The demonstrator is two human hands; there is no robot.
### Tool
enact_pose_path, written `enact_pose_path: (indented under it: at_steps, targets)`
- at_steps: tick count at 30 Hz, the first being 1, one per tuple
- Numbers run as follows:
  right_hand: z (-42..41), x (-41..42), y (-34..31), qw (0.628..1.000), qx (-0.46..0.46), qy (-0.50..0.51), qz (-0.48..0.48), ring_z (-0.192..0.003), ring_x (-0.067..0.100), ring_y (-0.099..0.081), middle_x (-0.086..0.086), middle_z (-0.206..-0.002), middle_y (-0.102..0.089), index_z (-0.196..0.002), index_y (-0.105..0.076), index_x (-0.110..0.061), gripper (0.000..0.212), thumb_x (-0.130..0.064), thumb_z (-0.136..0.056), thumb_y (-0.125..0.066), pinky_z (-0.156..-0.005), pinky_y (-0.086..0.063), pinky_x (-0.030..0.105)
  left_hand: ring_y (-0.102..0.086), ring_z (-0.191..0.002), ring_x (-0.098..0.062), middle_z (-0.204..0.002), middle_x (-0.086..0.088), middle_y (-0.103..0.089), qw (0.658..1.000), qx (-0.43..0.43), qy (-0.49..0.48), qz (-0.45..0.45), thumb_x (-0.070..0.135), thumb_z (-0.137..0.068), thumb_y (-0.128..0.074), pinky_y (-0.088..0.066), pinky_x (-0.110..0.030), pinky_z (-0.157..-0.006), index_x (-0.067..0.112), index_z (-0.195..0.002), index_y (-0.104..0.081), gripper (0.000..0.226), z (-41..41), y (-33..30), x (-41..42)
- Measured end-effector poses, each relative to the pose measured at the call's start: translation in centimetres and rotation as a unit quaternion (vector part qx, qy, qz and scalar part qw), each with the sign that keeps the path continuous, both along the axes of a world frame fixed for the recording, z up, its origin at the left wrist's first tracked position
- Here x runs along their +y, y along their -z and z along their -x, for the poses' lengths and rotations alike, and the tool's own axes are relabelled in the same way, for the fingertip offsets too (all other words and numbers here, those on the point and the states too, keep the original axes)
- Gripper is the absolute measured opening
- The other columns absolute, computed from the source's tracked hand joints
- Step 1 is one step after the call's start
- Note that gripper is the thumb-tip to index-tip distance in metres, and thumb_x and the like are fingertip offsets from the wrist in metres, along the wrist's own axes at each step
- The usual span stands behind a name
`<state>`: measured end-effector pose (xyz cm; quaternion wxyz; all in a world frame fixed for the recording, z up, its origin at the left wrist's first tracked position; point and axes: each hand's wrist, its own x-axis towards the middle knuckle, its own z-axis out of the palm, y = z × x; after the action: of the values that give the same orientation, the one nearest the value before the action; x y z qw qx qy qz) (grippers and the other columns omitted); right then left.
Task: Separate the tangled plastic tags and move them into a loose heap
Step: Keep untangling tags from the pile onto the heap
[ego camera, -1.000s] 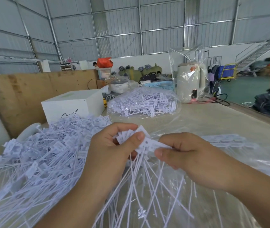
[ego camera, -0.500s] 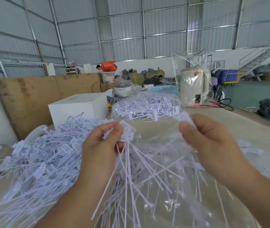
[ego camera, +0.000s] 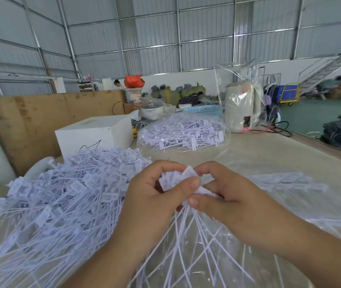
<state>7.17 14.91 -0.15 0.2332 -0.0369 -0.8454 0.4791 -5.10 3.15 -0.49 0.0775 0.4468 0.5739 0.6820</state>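
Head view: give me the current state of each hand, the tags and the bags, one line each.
left hand: gripping the bunch of tags by its heads
right hand: pinching a tag head in the same bunch
bunch of tags: held up, tails fanning down
loose heap: piled on the table, left
bagged tags: inside clear plastic, farther back
kettle: upright, covered by a clear bag

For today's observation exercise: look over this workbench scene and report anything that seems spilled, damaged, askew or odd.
Nothing is clearly damaged or spilled. One oddity: the white kettle at the table's far end stands wrapped in a clear plastic bag. The loose heap of tags sprawls on the left as the task intends, while both hands grip one bundle.
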Motion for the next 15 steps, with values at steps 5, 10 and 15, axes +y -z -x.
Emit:
enact_pose_path:
  at_steps: [5, 10, 15]
  targets:
    - [-0.3, 0.1, -0.3, 0.999, -0.048, 0.008, 0.002, -0.071, 0.032, -0.059, 0.01, -0.088, -0.068, -0.107, -0.058, -0.037, 0.033, -0.055, -0.082, -0.067, -0.064, -0.043, 0.047, -0.063, -0.054, -0.008, -0.069, 0.002, -0.071, 1.0, 0.01, -0.015, -0.008, 0.038, -0.06, -0.077, -0.049, -0.018, -0.049, 0.034, -0.079, -0.074, 0.02, 0.1, -0.1, 0.0]
    - [-0.5, 1.2, -0.7, 0.997, -0.069, 0.002, -0.026, -0.062, 0.026, -0.042, 0.014, -0.066, -0.045, -0.084, -0.063, -0.003, 0.051, -0.054, -0.081, -0.058, -0.062, -0.032, 0.042, -0.058, -0.046, -0.007, -0.066, 0.002, -0.07, 0.998, -0.003, -0.056, -0.013, 0.041, -0.057, -0.075, -0.048, -0.017, -0.046, 0.032, -0.079, -0.075, 0.023, 1.1, -0.7, -0.4]
    - [-0.5, 0.6, -0.8, 0.997, -0.068, -0.006, -0.026, -0.063, 0.039, -0.047, 0.031, -0.073, -0.047, -0.071, -0.066, -0.018, 0.034, -0.048, -0.084, -0.056, -0.063, -0.036, 0.052, -0.056, -0.049, -0.011, -0.059, 0.008, -0.062, 0.999, 0.006, -0.003, 0.05, 0.049, -0.061, -0.076, -0.055, -0.031, -0.053, 0.033, -0.081, -0.076, 0.026, 1.2, 0.0, -0.2]
